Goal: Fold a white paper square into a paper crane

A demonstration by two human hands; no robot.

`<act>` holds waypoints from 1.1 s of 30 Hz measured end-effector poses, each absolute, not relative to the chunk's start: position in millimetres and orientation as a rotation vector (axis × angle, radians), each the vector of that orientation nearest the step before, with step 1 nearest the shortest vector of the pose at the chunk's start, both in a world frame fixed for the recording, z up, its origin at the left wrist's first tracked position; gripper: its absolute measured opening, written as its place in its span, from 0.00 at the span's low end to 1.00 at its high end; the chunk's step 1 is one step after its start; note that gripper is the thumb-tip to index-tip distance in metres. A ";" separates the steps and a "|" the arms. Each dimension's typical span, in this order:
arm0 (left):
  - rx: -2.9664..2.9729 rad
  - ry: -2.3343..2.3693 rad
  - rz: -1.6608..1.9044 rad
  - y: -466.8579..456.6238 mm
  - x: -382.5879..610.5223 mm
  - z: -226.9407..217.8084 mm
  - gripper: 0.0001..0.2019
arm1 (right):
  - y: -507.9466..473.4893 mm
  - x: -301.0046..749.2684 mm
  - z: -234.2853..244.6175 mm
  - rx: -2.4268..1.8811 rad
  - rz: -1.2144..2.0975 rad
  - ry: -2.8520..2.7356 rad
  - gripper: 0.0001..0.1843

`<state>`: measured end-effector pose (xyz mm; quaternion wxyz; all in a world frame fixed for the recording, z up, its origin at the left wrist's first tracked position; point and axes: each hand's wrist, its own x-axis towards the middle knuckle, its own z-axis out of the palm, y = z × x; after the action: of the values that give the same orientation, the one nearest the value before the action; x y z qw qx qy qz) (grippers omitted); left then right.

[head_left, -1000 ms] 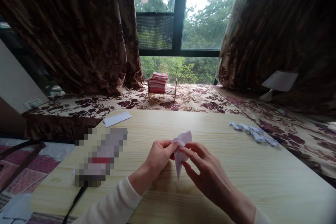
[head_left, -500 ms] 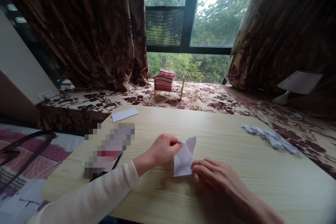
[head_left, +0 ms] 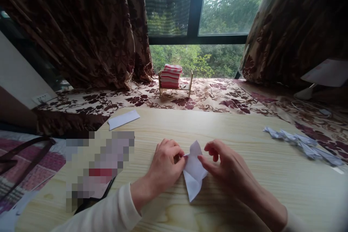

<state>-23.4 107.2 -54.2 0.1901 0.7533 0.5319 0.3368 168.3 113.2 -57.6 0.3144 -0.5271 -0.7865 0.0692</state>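
Observation:
A small creased piece of white paper (head_left: 194, 172) stands partly folded on the light wooden table, with pointed corners toward and away from me. My left hand (head_left: 166, 163) is closed at its left corner, thumb and forefinger pinching the edge. On the other side, my right hand (head_left: 227, 163) has its thumb tip at the paper's right edge. Its forefinger is bent and held apart from the thumb, so it does not grip the sheet. Several folded white paper pieces (head_left: 301, 143) lie in a row at the table's right side.
A flat white paper strip (head_left: 124, 119) lies at the table's (head_left: 231, 125) far left. Nearer me is a blurred-out dark-edged object (head_left: 104, 174). Beyond the table, a small rack (head_left: 175, 88) holds stacked red-and-white striped cloths (head_left: 170, 76). A white lamp (head_left: 324, 72) stands right.
The paper has been turned and its folds opened out somewhat, with a point now toward me. My right hand has risen from the lower right corner to the paper's upper right edge.

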 end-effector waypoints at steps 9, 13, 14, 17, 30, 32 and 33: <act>2.073 1.477 0.955 108.1 -18.0 -53.4 0.10 | 107.5 162.7 -71.3 -1.345 0.209 -2.132 0.13; 2.082 1.547 0.951 109.6 -13.8 -54.8 0.09 | 107.7 162.6 -72.2 -1.298 0.212 -2.124 0.12; 2.087 1.568 0.945 110.1 -13.0 -55.1 0.09 | 107.8 162.9 -72.3 -1.293 0.217 -2.122 0.12; 2.100 1.630 0.936 111.7 -11.6 -55.8 0.10 | 107.5 163.7 -72.6 -1.266 0.240 -2.120 0.11; 2.118 1.636 0.946 113.3 -10.0 -59.6 0.07 | 112.8 158.6 -72.2 -1.339 0.180 -2.136 0.16; 2.120 1.658 0.933 113.5 -8.3 -59.6 0.07 | 112.3 158.6 -72.5 -1.337 0.182 -2.131 0.16; 2.122 1.675 0.922 113.8 -7.5 -59.5 0.08 | 111.9 158.6 -72.7 -1.339 0.188 -2.130 0.16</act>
<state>-7.5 113.8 -59.5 0.1421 0.7354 0.5805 0.3194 158.6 111.9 -72.7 0.3046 -0.5054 -0.8042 0.0711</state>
